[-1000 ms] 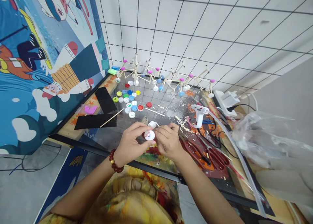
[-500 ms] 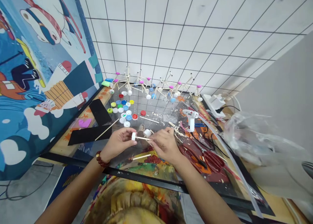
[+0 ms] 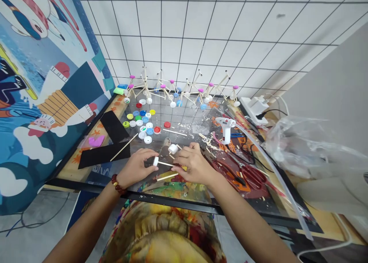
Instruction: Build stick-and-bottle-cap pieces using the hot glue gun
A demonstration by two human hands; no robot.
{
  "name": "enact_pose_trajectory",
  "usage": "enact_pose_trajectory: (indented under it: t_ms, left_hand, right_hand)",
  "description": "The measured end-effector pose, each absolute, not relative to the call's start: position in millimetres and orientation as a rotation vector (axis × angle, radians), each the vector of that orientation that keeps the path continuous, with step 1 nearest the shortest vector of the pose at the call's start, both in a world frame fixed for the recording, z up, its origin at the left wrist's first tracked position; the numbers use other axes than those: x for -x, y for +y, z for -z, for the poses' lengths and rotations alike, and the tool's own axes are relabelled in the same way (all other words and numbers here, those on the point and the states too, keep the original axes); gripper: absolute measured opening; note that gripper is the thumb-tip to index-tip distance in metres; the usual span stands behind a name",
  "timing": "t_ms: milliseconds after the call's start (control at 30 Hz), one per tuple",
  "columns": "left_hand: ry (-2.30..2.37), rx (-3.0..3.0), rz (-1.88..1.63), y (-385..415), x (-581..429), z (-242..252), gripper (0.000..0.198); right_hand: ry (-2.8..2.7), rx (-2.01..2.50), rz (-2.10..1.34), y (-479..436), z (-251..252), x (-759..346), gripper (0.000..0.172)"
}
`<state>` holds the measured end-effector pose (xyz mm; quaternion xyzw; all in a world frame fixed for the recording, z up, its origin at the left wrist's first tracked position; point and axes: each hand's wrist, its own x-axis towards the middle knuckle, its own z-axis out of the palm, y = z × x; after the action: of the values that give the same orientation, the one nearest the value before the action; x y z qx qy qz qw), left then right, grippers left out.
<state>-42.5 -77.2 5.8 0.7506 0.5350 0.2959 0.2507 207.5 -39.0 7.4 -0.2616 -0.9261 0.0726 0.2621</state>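
Between the thumb and fingers of my left hand (image 3: 140,164) is a white bottle cap (image 3: 155,161). A thin wooden stick (image 3: 165,164) runs from the cap's side across to my right hand (image 3: 191,164), whose fingers pinch its other end. Whether the stick is fixed to the cap I cannot tell. Just beyond my hands lies another white cap (image 3: 173,148) with short sticks beside it. A loose wooden stick (image 3: 167,176) rests nearer the table edge, below my right fingers.
Coloured bottle caps (image 3: 150,131) lie grouped at the left. Stick figures with pink tops (image 3: 163,86) line the back. On the right are a white glue gun (image 3: 226,128), red-handled scissors (image 3: 253,177), pliers (image 3: 230,171) and a power strip (image 3: 253,110). Black strips (image 3: 105,155) lie far left.
The view has shifted a little. My left hand keeps the cap, now turned slightly, and my right hand still holds the stick's end, lying lower beside the second cap.
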Motion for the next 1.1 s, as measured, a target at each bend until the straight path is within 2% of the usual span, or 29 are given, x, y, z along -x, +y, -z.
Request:
enact_pose_trajectory:
  t_ms: [100, 200, 300, 400, 567, 733, 800, 867, 900, 967, 1000, 1100]
  left_hand:
    - [1.455, -2.040, -0.807, -79, 45, -3, 0.051]
    - [1.427, -2.081, -0.826, -82, 47, -1, 0.055]
    - [1.420, -2.144, -0.965, -84, 48, -2, 0.045]
    - [1.523, -2.185, -1.271, -84, 50, -4, 0.028]
    - [1.678, -2.171, -1.660, -79, 55, -5, 0.008]
    - [1.818, -1.994, -1.844, -77, 66, -2, 0.007]
    - [1.863, -1.912, -1.879, -75, 69, -2, 0.008]
    - [1.926, -1.913, -1.838, -70, 72, -5, 0.011]
    - [1.960, -1.971, -1.757, -65, 73, -8, 0.016]
    - [1.986, -2.179, -1.452, -53, 75, -18, 0.025]
    - [1.957, -2.290, -1.255, -45, 77, -24, 0.023]
    - [1.929, -2.391, -0.907, -22, 85, -41, 0.020]
  right_hand:
    - [-2.438, 0.731, -0.122, -37, -9, -211, 0.017]
    - [-2.310, 0.856, 0.025, -33, -11, -216, 0.012]
    - [-2.188, 0.974, 0.200, -29, -15, -223, 0.012]
    - [-2.074, 1.057, 0.329, -25, -20, -232, 0.016]
    - [-1.889, 1.078, 0.363, -17, -23, -247, 0.005]
    - [-1.948, 1.112, 0.368, -13, -15, -246, 0.031]
    - [-1.970, 1.113, 0.363, -13, -12, -242, 0.031]
    - [-1.969, 1.084, 0.322, -14, -9, -237, 0.016]
    - [-1.969, 1.065, 0.298, -14, -8, -234, 0.015]
    - [-1.986, 1.025, 0.281, -15, -6, -231, 0.033]
    - [-2.000, 1.012, 0.288, -16, -6, -230, 0.037]
    - [-2.018, 0.992, 0.311, -17, -5, -229, 0.039]
